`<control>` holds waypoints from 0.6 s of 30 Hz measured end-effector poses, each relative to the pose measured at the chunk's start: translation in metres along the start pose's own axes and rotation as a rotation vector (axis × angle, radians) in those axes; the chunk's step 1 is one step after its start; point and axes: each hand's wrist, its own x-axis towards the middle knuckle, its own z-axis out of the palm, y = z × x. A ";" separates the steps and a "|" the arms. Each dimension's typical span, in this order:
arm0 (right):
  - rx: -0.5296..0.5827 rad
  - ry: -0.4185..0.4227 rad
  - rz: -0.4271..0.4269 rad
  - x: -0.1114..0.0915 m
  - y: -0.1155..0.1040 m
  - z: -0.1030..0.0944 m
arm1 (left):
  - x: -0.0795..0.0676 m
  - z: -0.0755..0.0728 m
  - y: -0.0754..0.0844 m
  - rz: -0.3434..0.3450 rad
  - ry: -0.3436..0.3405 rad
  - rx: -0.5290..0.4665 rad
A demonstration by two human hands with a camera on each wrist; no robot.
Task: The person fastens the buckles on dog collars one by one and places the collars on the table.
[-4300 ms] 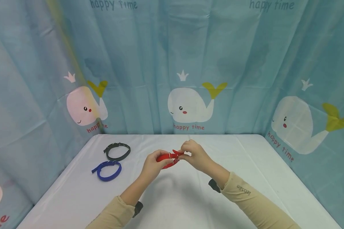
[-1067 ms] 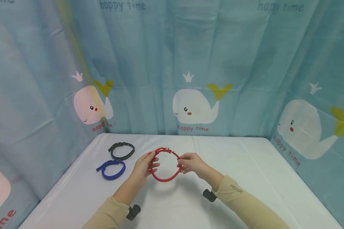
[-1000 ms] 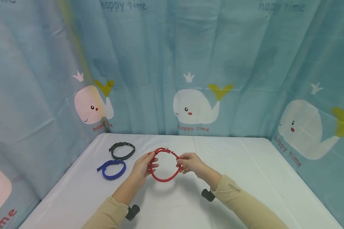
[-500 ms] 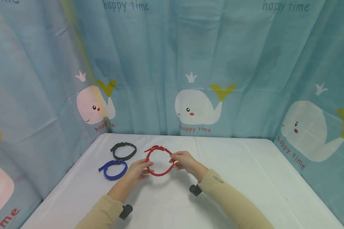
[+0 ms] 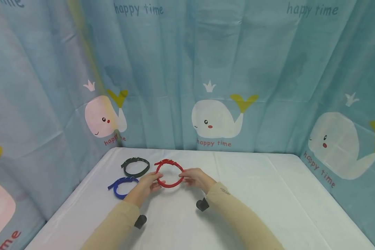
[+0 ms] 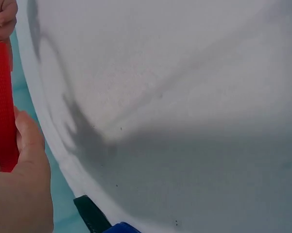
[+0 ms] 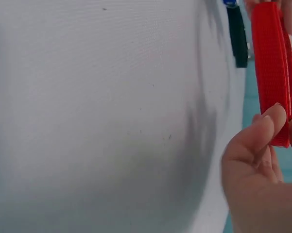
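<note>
A red buckled pet collar (image 5: 170, 185), closed into a ring, is held between my two hands just above the table. My left hand (image 5: 147, 184) pinches its left side and my right hand (image 5: 198, 178) its right side. The buckle and the loose strap end are on the far side of the ring. In the left wrist view the collar (image 6: 2, 111) shows its wide woven band, with my left hand (image 6: 26, 191) at its lower end. From the right wrist, thumb and fingers of my right hand (image 7: 255, 160) grip the collar (image 7: 269, 58).
A dark green collar (image 5: 135, 175) and a blue collar (image 5: 116, 184), both buckled into rings, lie at the left of the white table (image 5: 268, 201). My left hand and sleeve partly cover the blue one. A blue whale-print curtain (image 5: 162, 114) surrounds the table's back and sides.
Both hands first worked at the red collar's strap end, then spread to either side of the ring. Since then they have carried it left and lowered it toward the table.
</note>
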 end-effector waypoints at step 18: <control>0.077 0.099 -0.059 0.022 0.006 0.021 | 0.050 -0.004 -0.004 -0.003 0.170 -0.017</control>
